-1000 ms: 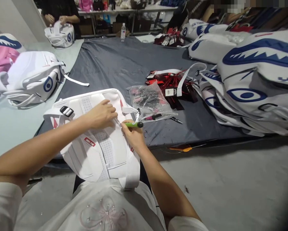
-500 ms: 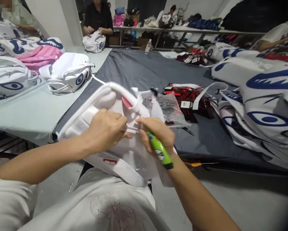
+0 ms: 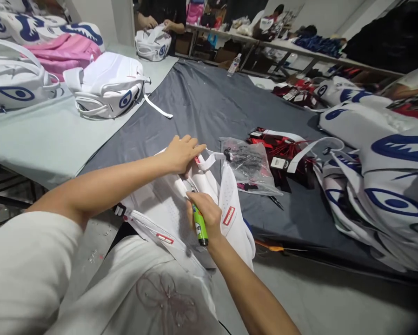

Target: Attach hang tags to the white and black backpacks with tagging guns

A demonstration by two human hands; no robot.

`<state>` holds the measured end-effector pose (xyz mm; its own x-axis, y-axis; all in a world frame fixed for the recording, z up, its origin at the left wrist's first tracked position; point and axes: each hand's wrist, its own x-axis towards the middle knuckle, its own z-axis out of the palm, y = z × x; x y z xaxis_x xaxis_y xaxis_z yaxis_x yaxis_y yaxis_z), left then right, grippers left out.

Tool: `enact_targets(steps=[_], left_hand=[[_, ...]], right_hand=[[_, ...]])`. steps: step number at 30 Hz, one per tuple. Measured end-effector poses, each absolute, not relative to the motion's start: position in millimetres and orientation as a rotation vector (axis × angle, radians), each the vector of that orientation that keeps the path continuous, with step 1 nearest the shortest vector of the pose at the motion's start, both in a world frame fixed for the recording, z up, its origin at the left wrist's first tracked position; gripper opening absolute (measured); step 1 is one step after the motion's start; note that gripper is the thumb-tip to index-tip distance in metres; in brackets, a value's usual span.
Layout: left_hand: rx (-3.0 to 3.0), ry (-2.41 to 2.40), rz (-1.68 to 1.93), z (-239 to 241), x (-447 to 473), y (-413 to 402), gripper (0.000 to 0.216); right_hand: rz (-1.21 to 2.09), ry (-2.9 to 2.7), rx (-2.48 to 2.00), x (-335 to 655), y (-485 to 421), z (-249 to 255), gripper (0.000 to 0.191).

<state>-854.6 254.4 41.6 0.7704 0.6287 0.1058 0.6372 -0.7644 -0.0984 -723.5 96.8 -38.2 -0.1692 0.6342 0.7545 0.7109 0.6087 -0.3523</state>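
Observation:
A white backpack [image 3: 162, 202] with small red labels and shoulder straps leans against my body at the table's edge. My left hand [image 3: 182, 153] is closed over its top edge, close to the top strap; part of its fingers are hidden by the fabric. In my right hand [image 3: 209, 211] is a thick green marker [image 3: 199, 225] with a black end, pointing up towards the bag. Its tip lies at the bag's fabric just below my left hand, and I cannot make out whether it touches.
Ahead right lie a clear plastic bag [image 3: 252, 165], red-and-black tags [image 3: 281, 160] and a black pen-like tool [image 3: 275, 202]. White backpacks [image 3: 397, 163] are piled at right; more, with a pink one [image 3: 64, 53], stand left. A person [image 3: 163, 16] handles a white bag at the back.
My left hand has moved up and forward to the bag's top edge. My right hand has shifted left and down with the green marker. The bag has tipped, and the view has turned.

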Motion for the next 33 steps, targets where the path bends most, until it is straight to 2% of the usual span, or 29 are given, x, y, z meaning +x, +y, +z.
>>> enact_targets(steps=[2, 7, 10, 13, 17, 21, 26, 31, 33], left_hand=[[-2.839, -0.988, -0.046, 30.0, -843.9, 264.8, 0.103], [-2.768, -0.74, -0.042, 15.8, -845.3, 260.1, 0.13], [-2.74, -0.693, -0.029, 10.8, -845.5, 256.3, 0.131], [-2.748, -0.731, -0.052, 4.9, -838.7, 260.6, 0.122], [-2.756, -0.723, -0.115, -0.2, -834.0, 267.1, 0.1], [-2.769, -0.757, -0.168, -2.9, -834.5, 268.9, 0.084], [-2.745, -0.966, -0.078, -3.5, -830.1, 268.4, 0.093], [-2.741, -1.071, -0.076, -3.9, -825.7, 270.0, 0.075], [-2.752, -1.089, -0.062, -3.0, -824.4, 271.1, 0.071]], right_hand=[[-0.077, -1.927, -1.1, -719.5, 98.6, -41.0, 0.027], [0.032, -1.897, -1.167, -708.5, 109.2, -39.3, 0.025], [0.098, -1.875, -1.176, -705.3, 116.2, -37.4, 0.02], [0.218, -1.893, -1.252, -697.7, 120.6, -41.7, 0.032], [0.418, -1.632, -1.452, -680.8, 121.6, -48.0, 0.047], [0.278, -1.506, -1.699, -671.6, 126.6, -35.3, 0.036], [0.389, -1.724, -1.652, -672.0, 145.5, -12.2, 0.022], [0.751, -2.054, -1.62, -673.5, 163.5, 0.8, 0.038], [0.836, -2.108, -1.675, -674.2, 166.5, 5.0, 0.037]])
